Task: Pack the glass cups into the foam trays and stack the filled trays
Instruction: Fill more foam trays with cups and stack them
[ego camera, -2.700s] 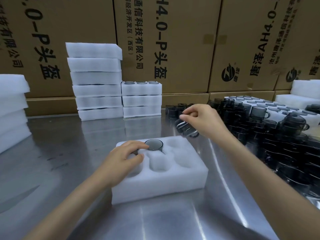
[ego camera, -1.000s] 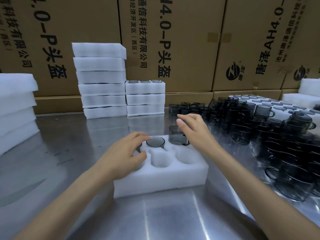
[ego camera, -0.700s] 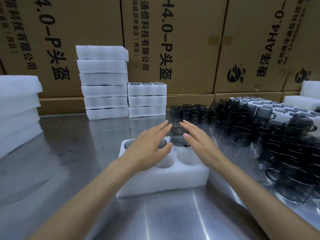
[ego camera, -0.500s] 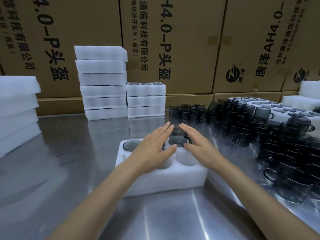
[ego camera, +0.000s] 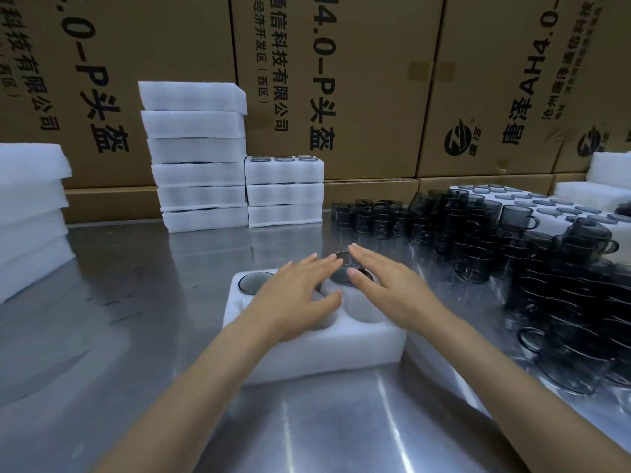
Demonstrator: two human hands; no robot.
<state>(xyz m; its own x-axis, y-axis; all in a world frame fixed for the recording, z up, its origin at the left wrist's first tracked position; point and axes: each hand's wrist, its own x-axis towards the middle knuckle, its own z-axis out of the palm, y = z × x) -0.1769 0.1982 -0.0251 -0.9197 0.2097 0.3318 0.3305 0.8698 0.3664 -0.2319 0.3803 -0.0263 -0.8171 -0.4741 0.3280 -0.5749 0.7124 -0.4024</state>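
Dim, overhead glare on steel; wide-angle bowing

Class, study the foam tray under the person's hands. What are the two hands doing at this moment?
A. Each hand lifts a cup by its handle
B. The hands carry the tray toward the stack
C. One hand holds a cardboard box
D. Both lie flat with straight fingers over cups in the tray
D: the left hand and right hand lie flat, fingers straight, over dark glass cups seated in the foam tray.

Both hands flat with fingers straight, left hand (ego camera: pixel 296 295) beside right hand (ego camera: pixel 389 287), fingertips nearly meeting, forearms bare
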